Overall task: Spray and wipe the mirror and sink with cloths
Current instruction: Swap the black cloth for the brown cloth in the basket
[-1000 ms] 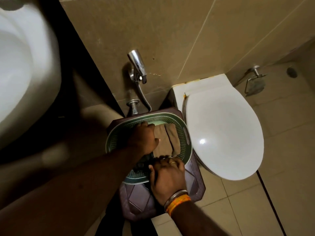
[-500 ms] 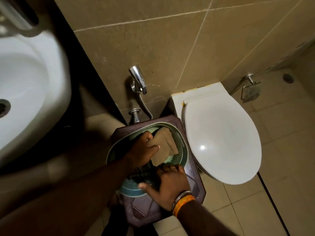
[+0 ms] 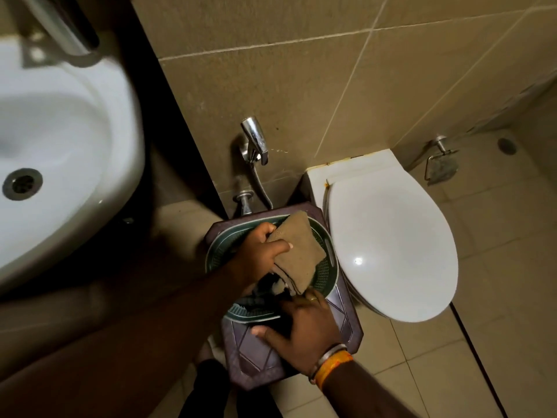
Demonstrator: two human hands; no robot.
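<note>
One folded brown cloth (image 3: 298, 254) is pinched between the thumb and fingers of the left hand (image 3: 259, 254) and is held just above one green perforated plastic basket (image 3: 327, 267), in which dark items too dim to identify are seen. The basket is carried on one dark purple plastic stool (image 3: 346, 324), beside one white closed toilet (image 3: 391, 248). The right hand (image 3: 304, 327) is curled into the basket's near end, though whether anything is gripped cannot be told, and one white ceramic sink (image 3: 60, 152) is seen at upper left.
</note>
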